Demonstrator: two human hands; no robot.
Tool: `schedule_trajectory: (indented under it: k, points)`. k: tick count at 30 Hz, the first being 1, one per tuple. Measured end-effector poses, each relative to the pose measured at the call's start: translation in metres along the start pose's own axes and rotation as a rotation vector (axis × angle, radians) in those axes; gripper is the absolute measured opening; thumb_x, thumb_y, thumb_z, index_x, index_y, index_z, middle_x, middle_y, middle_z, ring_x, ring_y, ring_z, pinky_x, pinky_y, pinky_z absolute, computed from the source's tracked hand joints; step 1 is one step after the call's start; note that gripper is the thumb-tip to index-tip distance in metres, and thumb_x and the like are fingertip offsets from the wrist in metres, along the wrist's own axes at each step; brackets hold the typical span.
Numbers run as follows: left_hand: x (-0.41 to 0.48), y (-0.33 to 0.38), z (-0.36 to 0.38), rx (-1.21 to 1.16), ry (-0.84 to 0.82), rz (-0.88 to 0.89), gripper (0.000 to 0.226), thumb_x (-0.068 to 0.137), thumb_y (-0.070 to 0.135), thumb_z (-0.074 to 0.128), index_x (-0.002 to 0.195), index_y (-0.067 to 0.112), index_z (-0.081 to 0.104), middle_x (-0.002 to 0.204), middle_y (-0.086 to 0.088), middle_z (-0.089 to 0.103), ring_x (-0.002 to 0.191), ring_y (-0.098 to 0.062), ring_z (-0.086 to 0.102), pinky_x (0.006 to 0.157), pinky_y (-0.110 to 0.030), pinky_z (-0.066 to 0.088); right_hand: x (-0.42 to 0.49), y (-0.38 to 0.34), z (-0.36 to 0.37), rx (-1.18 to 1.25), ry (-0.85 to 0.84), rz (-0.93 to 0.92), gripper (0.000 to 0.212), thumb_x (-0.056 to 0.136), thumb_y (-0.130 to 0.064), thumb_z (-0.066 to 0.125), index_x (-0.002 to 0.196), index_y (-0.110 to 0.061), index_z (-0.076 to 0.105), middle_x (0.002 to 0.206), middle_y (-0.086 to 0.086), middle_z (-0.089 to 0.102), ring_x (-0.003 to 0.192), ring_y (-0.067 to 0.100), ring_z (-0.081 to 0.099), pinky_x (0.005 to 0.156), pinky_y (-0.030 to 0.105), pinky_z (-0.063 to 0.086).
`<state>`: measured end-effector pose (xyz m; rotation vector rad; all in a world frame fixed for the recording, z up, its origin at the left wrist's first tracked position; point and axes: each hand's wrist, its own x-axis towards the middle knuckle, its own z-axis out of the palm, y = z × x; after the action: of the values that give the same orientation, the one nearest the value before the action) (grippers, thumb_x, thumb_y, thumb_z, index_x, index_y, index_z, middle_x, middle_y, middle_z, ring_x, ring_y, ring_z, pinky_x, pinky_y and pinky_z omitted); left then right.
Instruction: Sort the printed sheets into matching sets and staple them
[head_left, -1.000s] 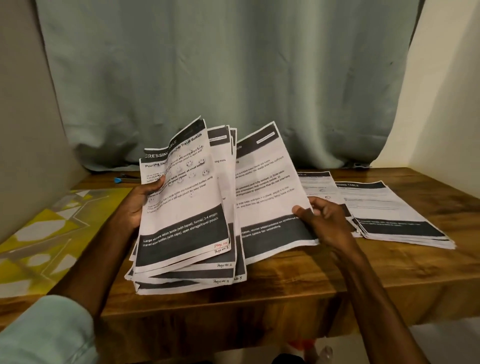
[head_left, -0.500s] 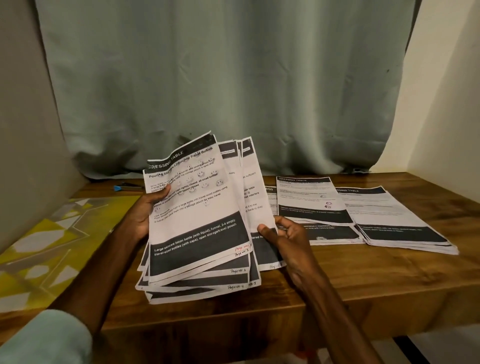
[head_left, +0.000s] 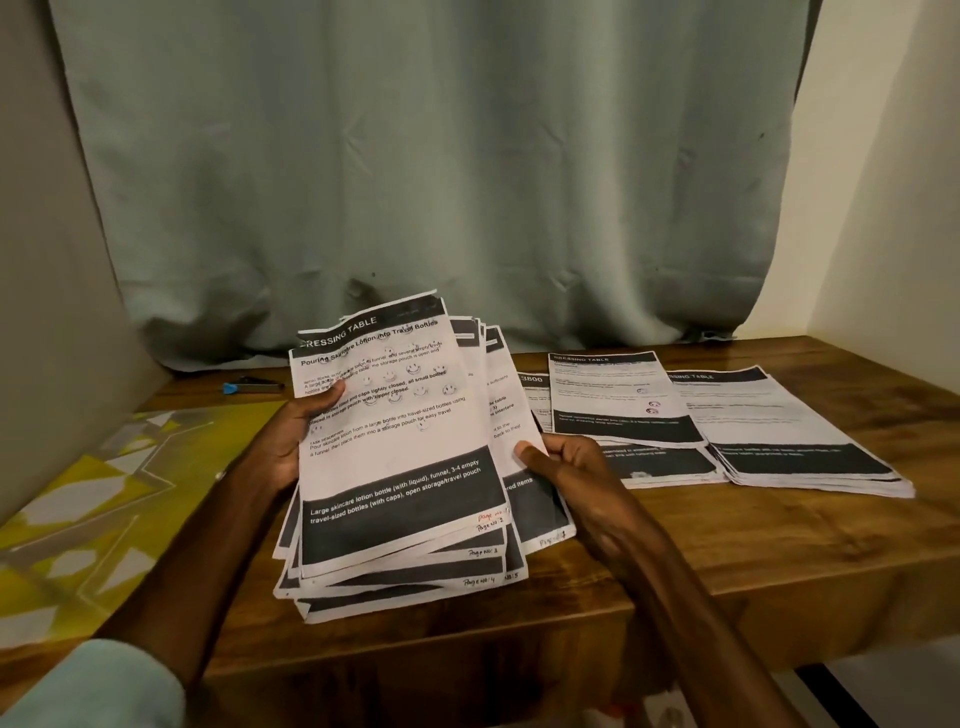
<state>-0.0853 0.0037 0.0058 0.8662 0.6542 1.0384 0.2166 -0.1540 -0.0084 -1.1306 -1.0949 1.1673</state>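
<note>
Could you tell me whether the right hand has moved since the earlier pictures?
Yes: the right hand has moved left, away from the stacks on the table, closing against the fanned sheets.

Fanned sheaf of white printed paper sheets with black header and footer bands (head_left: 395, 457) — tilted up off the wood, handwritten page numbers at lower corners | two flat stacks of matching black-banded white sheets (head_left: 623, 405), (head_left: 795, 431) — side by side, overlapping slightly, to the right.
</note>
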Motion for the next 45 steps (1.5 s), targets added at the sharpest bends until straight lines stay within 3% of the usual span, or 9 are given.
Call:
schedule_trajectory:
  k: [5,9,14,19,23,31,38,42,45]
  points:
    - [0.000,-0.002,0.005,0.040,-0.009,0.000,0.049,0.092,0.018,0.065,0.141,0.018,0.059,0.136,-0.016,0.064,0.110,-0.036,0.070,0.089,-0.055,0.056,0.011,-0.029,0.015,-0.019,0.048,-0.011,0.026,0.093,-0.040,0.068,0.110,-0.021,0.070,0.102,0.003,0.079,0.092,0.023,0.076,0.084,0.039,0.060]
    - [0.000,-0.004,0.015,0.125,0.032,0.022,0.053,0.087,0.019,0.070,0.139,0.018,0.060,0.133,-0.016,0.066,0.115,-0.039,0.067,0.085,-0.054,0.060,0.015,-0.045,0.024,-0.120,0.069,0.018,0.051,0.082,-0.068,0.068,0.117,-0.033,0.058,0.106,-0.015,0.065,0.107,0.021,0.066,0.103,0.046,0.051]
    - [-0.004,0.001,0.040,0.208,0.087,0.109,0.050,0.084,0.020,0.072,0.134,0.016,0.063,0.126,-0.015,0.070,0.115,-0.039,0.067,0.085,-0.056,0.058,0.018,-0.045,0.025,-0.168,0.022,-0.114,0.024,0.086,-0.028,0.080,0.101,-0.034,0.063,0.093,-0.021,0.071,0.081,-0.001,0.070,0.068,0.018,0.057]
    - [-0.014,0.019,0.072,0.181,-0.016,0.170,0.050,0.089,0.019,0.072,0.138,0.015,0.060,0.133,-0.016,0.066,0.121,-0.039,0.064,0.102,-0.063,0.048,0.014,-0.053,0.017,-0.157,0.082,-0.214,0.029,0.084,-0.009,0.080,0.100,-0.029,0.066,0.103,-0.009,0.074,0.085,0.005,0.073,0.067,0.017,0.057]
    - [-0.034,0.044,0.111,0.137,-0.096,0.278,0.054,0.089,0.019,0.073,0.140,0.010,0.058,0.136,-0.018,0.064,0.122,-0.040,0.063,0.099,-0.060,0.052,0.005,-0.084,0.012,-0.125,0.103,-0.323,0.030,0.087,-0.008,0.077,0.113,-0.022,0.068,0.110,-0.005,0.075,0.097,0.012,0.074,0.077,0.025,0.061]
    - [-0.086,0.073,0.179,0.190,-0.123,0.608,0.045,0.096,0.008,0.066,0.138,0.000,0.054,0.129,-0.021,0.067,0.116,-0.039,0.067,0.094,-0.057,0.056,-0.025,-0.125,0.011,-0.075,0.213,-0.591,0.021,0.095,-0.011,0.067,0.115,-0.016,0.062,0.102,-0.010,0.071,0.087,-0.001,0.073,0.068,0.017,0.057]
    - [-0.108,0.033,0.181,0.280,0.024,0.596,0.060,0.080,0.026,0.087,0.131,0.009,0.059,0.122,-0.012,0.072,0.110,-0.034,0.071,0.094,-0.062,0.055,-0.043,-0.087,0.002,-0.033,0.292,-0.583,0.018,0.097,-0.017,0.065,0.115,-0.019,0.065,0.102,-0.011,0.073,0.092,0.004,0.074,0.069,0.020,0.058]
    - [-0.114,0.001,0.167,0.332,0.056,0.511,0.040,0.084,0.021,0.082,0.119,0.017,0.062,0.110,-0.005,0.077,0.100,-0.029,0.075,0.090,-0.056,0.058,-0.045,-0.054,0.003,-0.061,0.310,-0.500,0.030,0.097,-0.023,0.067,0.124,-0.012,0.063,0.108,-0.005,0.074,0.094,0.010,0.074,0.068,0.022,0.061]
    - [-0.116,-0.008,0.161,0.427,0.112,0.523,0.031,0.087,0.023,0.080,0.113,0.019,0.063,0.102,0.000,0.077,0.092,-0.019,0.076,0.079,-0.038,0.063,-0.045,-0.048,0.006,-0.066,0.321,-0.485,0.031,0.097,-0.021,0.067,0.126,-0.010,0.063,0.108,-0.006,0.073,0.089,0.001,0.073,0.065,0.018,0.058]
